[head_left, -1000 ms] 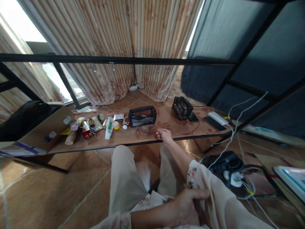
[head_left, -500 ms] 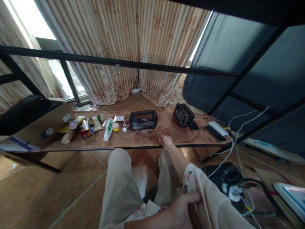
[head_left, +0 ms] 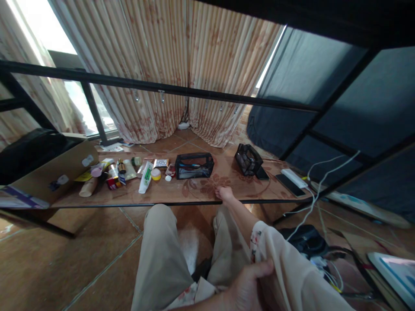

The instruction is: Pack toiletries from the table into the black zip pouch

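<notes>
My right hand rests near the front edge of the brown flower-patterned table, its fingers curled in and nothing showing in them. Low in the view, my left hand clasps the light sleeve of my right arm, thumb on top; its other fingers are partly hidden. Beyond my right hand, to the left, stands a black mesh pouch with a clear front and slim items inside. A second dark mesh pouch sits further right, beside a dark phone.
Left on the table lie a white-green tube, a yellow-banded jar, a glittery case and several cosmetics. A cardboard box stands at the left end. At right are a phone, a white power bank and cables. Black metal bars cross ahead.
The fingers of my right hand have curled in slightly more at the same spot. My left hand keeps its hold on the sleeve. The view has shifted a little.
</notes>
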The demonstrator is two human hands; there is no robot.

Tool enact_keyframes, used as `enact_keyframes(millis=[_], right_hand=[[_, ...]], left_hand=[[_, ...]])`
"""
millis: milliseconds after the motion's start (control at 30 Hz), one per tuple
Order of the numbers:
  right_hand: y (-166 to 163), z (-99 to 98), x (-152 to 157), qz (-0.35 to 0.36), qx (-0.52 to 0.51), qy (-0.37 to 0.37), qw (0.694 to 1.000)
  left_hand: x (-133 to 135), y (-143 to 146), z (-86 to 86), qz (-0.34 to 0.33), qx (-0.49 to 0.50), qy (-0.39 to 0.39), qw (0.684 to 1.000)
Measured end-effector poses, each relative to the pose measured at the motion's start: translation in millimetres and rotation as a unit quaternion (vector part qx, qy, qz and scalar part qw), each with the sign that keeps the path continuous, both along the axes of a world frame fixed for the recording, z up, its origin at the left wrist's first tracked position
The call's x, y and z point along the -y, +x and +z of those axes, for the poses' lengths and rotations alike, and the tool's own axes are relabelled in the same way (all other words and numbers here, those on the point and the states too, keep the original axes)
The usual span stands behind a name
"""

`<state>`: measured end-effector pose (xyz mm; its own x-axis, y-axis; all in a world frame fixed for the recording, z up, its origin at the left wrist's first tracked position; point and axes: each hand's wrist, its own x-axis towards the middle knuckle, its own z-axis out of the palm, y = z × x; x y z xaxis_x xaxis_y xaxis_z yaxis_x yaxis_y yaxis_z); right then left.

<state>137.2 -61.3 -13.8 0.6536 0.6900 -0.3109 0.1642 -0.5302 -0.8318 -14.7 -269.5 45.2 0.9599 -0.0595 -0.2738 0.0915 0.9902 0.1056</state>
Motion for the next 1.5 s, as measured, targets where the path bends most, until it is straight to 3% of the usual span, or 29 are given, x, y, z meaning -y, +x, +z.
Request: enact_keyframes(millis=[100, 167, 367, 633, 800, 933, 1167, 1400, 1500], right_hand=[[8, 6.1, 5, 0.087, 0.118, -0.041, 0.988], [14, 12.3, 13, 0.16, 0.197, -0.073, 0.965], [33, 32.0, 40, 0.374, 0.362, -0.165, 0.838], [64, 52.1, 65, 0.477, 0.471, -0.231, 0.705], [58, 48.7, 81, 0.503, 0.526, -0.249, 0.639], [43, 41.1, 83, 0.486, 0.565, -0.265, 0.612], [29, 46.4, 83, 0.48, 0.588, -0.282, 0.587], [24, 56.0, 69, 0.5, 0.567, -0.293, 0.585], [19, 58.2, 52, 0.508, 0.557, -0.266, 0.601]], left_hand=[[-8, 0, 1.1, -0.015, 0.01, 0.024, 1.0], [-13, -2, -1.4, -0.026, -0.011, 0.045, 0.999], [-23, -13, -14.7, -0.095, -0.037, 0.041, 0.994], [-36, -30, -17.9, -0.077, -0.089, 0.087, 0.989], [-51, -34, -25.4, -0.022, -0.16, 0.127, 0.979], [-74, -43, -26.7, 0.044, -0.201, 0.203, 0.957], [-120, -79, -26.1, 0.137, -0.265, 0.356, 0.885], [-151, -117, -32.8, 0.171, -0.28, 0.525, 0.786], [-165, -137, -34.9, 0.175, -0.281, 0.605, 0.724]])
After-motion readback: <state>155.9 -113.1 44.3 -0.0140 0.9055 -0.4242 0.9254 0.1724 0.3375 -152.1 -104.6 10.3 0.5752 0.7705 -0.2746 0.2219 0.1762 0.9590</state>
